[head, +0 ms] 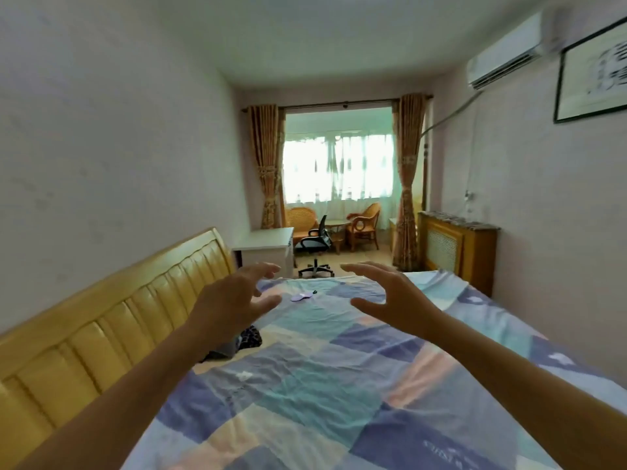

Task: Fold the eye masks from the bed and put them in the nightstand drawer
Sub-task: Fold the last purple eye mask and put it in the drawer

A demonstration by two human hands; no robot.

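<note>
A small lilac eye mask (301, 296) with a dark strap lies flat on the far part of the patchwork bed (305, 385). A dark patterned eye mask (250, 338) and a grey one (226, 348) lie near the headboard, partly hidden by my left forearm. My left hand (237, 300) is stretched out over the bed with fingers spread, holding nothing. My right hand (390, 296) is held out beside it, fingers apart and empty. Both hands hover short of the lilac mask. No nightstand drawer shows in the head view.
A yellow padded headboard (112, 320) runs along the left. A white desk (268, 247) and black office chair (317, 245) stand past the bed's far end. A wooden radiator cover (458, 245) is against the right wall.
</note>
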